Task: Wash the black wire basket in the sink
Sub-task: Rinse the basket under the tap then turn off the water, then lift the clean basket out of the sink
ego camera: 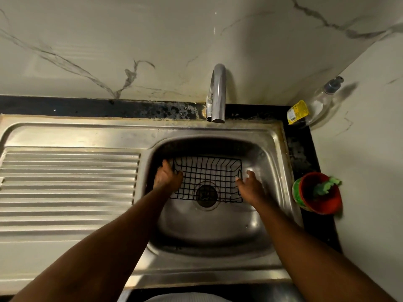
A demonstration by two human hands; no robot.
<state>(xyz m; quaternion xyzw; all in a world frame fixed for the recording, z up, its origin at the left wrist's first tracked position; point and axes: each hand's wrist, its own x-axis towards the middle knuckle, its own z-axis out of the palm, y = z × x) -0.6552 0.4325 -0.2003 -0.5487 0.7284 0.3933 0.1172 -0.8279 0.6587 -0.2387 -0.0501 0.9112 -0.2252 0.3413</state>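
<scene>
Left hand (168, 177): clamped on the left end of the black wire basket (209, 177), thumb hooked inside the rim, fingers outside.
Right hand (250, 188): fingers spread and loose at the basket's right end by the handle loop; can't tell if it touches.
Basket: upright in the sink (196, 227), between the 2 hands, sitting over the drain (206, 195).
Faucet (218, 92): above the basin's far edge.
</scene>
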